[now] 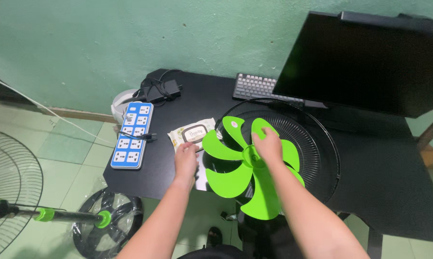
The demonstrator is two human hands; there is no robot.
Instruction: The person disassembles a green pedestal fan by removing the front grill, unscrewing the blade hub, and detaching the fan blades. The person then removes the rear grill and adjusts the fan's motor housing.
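A bright green fan blade (228,180) with several lobes lies over a black wire fan guard (322,144) on the black desk (389,192). My right hand (268,145) rests on the blade's upper right part, near its hub, fingers spread flat. My left hand (185,159) sits at the blade's left edge, its fingers curled by a blade tip and touching a white wet-wipe pack (192,133). What it grips is hard to tell.
A blue and white power strip (132,135) with a plug lies at the desk's left. Behind it sit a black adapter (163,89) and cables. A keyboard (254,87) and dark monitor (369,60) stand at the back. On the floor are a fan stand (68,216), its base (106,230) and another guard (10,177).
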